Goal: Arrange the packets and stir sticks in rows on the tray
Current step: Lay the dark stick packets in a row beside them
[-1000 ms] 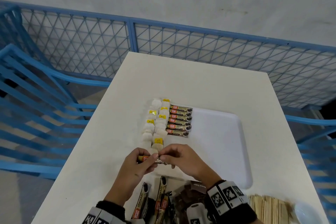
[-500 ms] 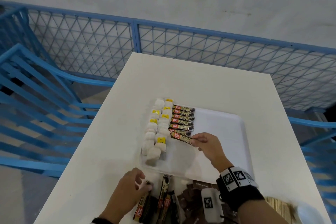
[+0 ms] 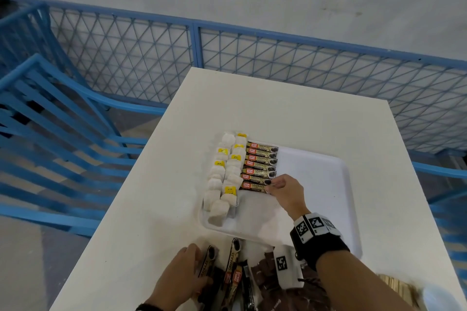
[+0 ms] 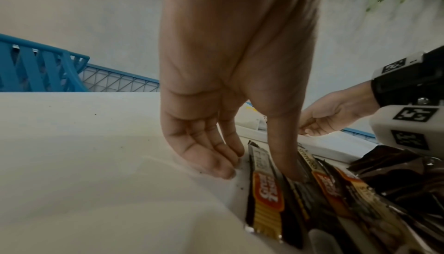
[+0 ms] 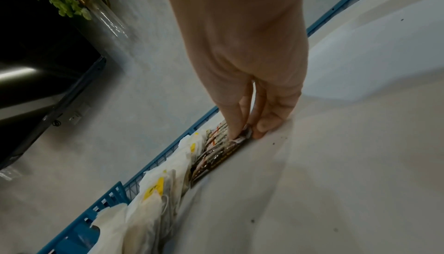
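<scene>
Brown packet [image 3: 253, 185] crosswise on tray [image 3: 326, 184]

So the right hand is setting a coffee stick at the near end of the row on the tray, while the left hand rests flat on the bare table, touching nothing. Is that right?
Not quite. The left hand is not idle: the left wrist view shows its thumb and fingers at the loose coffee sticks. The right hand does set a coffee stick on the tray.
</scene>
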Demonstrator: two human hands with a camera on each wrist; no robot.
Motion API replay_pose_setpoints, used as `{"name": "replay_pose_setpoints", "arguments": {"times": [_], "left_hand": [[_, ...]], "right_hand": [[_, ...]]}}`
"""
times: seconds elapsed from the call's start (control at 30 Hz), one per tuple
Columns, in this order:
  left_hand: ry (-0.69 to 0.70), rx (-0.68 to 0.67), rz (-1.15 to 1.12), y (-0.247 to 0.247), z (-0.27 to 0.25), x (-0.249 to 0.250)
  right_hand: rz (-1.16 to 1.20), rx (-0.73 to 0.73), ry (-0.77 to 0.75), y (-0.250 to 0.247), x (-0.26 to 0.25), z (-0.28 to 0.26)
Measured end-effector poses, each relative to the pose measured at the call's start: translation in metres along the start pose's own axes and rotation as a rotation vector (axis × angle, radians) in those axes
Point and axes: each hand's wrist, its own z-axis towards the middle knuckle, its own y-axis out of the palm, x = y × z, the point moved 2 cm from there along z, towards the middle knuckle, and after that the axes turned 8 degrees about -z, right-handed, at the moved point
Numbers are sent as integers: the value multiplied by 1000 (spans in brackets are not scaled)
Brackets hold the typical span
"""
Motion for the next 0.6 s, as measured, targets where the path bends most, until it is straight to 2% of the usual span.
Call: {"name": "replay_pose_setpoints", "arguments": {"times": [0.27, 0.33, 0.4, 0.47, 0.53, 0.6], "left_hand": [[-16, 18, 43, 3, 3, 2], [-18, 8, 52, 3, 4, 2], [-26, -1, 58, 2, 4, 2], [-39, 7, 27, -2, 2, 3], [-41, 17, -46, -5, -2, 3], [-40, 31, -122, -9, -7, 5]], "right_hand": [[-77, 71, 9, -1, 1, -2], [-95, 100, -55, -3, -4, -10], [-166, 82, -207, -1, -14, -28], [-295, -46, -400, 6, -23, -54], [-446, -270, -593, 16, -27, -85], [-619, -432, -782, 28, -24, -110]]}}
